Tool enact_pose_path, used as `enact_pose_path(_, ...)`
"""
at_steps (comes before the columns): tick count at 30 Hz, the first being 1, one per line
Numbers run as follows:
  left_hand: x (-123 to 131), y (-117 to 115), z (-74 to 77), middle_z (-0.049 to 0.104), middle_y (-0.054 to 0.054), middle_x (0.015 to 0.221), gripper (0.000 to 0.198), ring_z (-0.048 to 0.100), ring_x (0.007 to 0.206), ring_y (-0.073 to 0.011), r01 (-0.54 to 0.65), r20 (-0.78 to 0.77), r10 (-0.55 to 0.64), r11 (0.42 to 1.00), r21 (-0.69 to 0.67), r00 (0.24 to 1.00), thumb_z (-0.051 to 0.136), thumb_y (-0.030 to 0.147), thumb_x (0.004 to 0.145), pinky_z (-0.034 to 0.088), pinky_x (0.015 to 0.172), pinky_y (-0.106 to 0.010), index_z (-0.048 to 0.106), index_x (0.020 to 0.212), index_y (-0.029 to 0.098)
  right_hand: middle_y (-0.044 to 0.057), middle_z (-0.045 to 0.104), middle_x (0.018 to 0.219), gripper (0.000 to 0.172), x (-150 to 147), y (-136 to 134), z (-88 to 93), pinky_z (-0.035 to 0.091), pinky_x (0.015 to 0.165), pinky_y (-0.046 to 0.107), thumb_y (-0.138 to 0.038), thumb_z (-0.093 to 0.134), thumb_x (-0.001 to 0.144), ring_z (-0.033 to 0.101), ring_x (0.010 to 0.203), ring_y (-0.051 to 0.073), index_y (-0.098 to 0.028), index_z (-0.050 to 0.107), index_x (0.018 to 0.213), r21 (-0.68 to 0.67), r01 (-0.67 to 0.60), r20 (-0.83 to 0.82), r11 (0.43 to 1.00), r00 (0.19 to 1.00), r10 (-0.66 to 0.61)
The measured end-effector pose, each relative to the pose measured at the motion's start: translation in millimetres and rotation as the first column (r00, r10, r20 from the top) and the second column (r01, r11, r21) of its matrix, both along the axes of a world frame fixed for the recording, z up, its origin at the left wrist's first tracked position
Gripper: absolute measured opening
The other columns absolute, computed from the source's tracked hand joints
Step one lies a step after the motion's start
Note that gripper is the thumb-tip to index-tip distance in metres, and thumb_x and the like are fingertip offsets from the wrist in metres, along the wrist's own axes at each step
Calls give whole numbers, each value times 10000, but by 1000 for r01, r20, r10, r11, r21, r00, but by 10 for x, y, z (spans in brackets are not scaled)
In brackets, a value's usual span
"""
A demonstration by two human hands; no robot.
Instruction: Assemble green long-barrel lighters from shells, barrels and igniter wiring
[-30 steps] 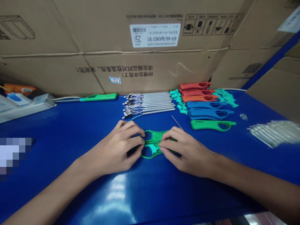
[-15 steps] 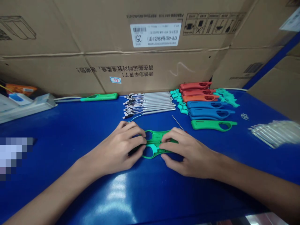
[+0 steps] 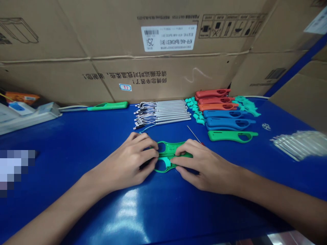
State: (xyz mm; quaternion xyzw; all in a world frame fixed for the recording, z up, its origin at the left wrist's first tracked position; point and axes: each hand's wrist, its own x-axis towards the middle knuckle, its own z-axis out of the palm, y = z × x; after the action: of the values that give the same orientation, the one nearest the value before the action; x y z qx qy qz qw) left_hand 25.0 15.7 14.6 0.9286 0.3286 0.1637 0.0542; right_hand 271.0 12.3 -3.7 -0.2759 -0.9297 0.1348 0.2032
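Note:
Two green shell halves [image 3: 171, 148] lie side by side on the blue table, their inner sides up. A turquoise trigger piece [image 3: 167, 161] sits in the nearer half, beside its ring opening. My left hand [image 3: 139, 158] grips the left ends of the halves with bent fingers. From the right, my right hand [image 3: 201, 165] reaches over them; its index and middle fingertips press on the halves near the turquoise piece, and its thumb is at the lower edge. The right ends of the shells are hidden under that hand.
Behind the hands lie metal rods with wires [image 3: 171, 112], turquoise pieces [image 3: 198, 114], and red, blue and green shells [image 3: 230, 136]. A screwdriver [image 3: 193, 133] is by my right hand. Clear-wrapped parts [image 3: 301, 144] lie right, a finished green lighter [image 3: 112, 105] back left, before a cardboard box [image 3: 107, 37].
The middle fingertip of my right hand has shifted slightly left, closer to the turquoise piece. My left hand still holds the same ends.

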Motion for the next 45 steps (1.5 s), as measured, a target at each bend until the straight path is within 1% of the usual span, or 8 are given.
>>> enact_pose_path(7, 8, 9, 4, 656, -64, 980, 215, 558, 912, -213, 0, -5, 0, 1000, -10, 1000, 497, 162, 939, 393, 814, -390, 697, 863, 173, 107, 602, 1030, 252, 17, 7, -1, 452, 857, 386, -187, 481, 975, 522, 939, 206, -176, 730, 1010, 13, -25, 21, 1000, 999, 25)
enact_pose_path(14, -1, 1, 11, 656, -64, 981, 212, 556, 913, -213, -8, -6, 8, 1000, -15, 1000, 498, 157, 930, 399, 809, -388, 694, 855, 174, 109, 589, 1060, 236, 30, 0, 5, 458, 867, 401, -183, 483, 971, 511, 973, 218, -191, 711, 1030, 8, -28, 39, 1000, 999, 27)
enact_pose_path(22, -18, -1, 17, 655, -68, 992, 212, 551, 906, -215, -12, -10, 12, 1000, -7, 1000, 494, 158, 923, 395, 801, -389, 687, 838, 176, 113, 576, 1081, 285, 20, 2, 13, 456, 873, 397, -166, 488, 959, 489, 998, 228, -208, 686, 1160, -2, -36, 91, 999, 995, 36)
enact_pose_path(27, -17, -2, 16, 652, -67, 994, 218, 555, 904, -216, -14, -10, 14, 1000, -8, 1000, 491, 165, 921, 398, 800, -390, 688, 830, 180, 113, 582, 1061, 289, 19, -4, 27, 463, 840, 386, -171, 489, 961, 485, 972, 228, -212, 680, 1173, 0, -38, 118, 999, 992, 37)
enact_pose_path(31, -9, 8, 11, 651, -72, 999, 223, 557, 916, -222, -22, -12, 22, 1000, -13, 1000, 486, 169, 921, 404, 809, -397, 689, 828, 178, 110, 582, 1053, 279, 21, 0, 28, 461, 847, 386, -175, 488, 966, 489, 972, 226, -209, 684, 1162, 3, -40, 119, 999, 992, 39)
enact_pose_path(38, -17, -3, 13, 652, -72, 993, 220, 558, 905, -212, -27, -20, 26, 999, -25, 999, 487, 162, 919, 417, 818, -384, 688, 832, 183, 91, 596, 1078, 332, 13, -8, 31, 465, 872, 389, -189, 499, 966, 489, 984, 219, -209, 571, 1290, -8, -20, 98, 1000, 995, 21)
enact_pose_path(42, -20, -6, 12, 649, -74, 1002, 226, 557, 911, -216, -27, -18, 27, 999, -26, 999, 481, 164, 923, 415, 821, -392, 689, 838, 181, 99, 597, 1051, 296, 14, -17, 40, 474, 836, 381, -195, 477, 979, 502, 961, 221, -219, 622, 1236, 9, -16, 103, 1000, 995, 15)
enact_pose_path(45, -21, -3, 9, 645, -73, 1004, 222, 554, 916, -220, -28, -14, 28, 999, -28, 1000, 485, 163, 922, 414, 822, -398, 692, 845, 177, 115, 587, 1058, 290, 15, -14, 43, 471, 841, 387, -184, 460, 983, 502, 968, 228, -212, 667, 1184, 21, -22, 123, 1000, 992, 19)
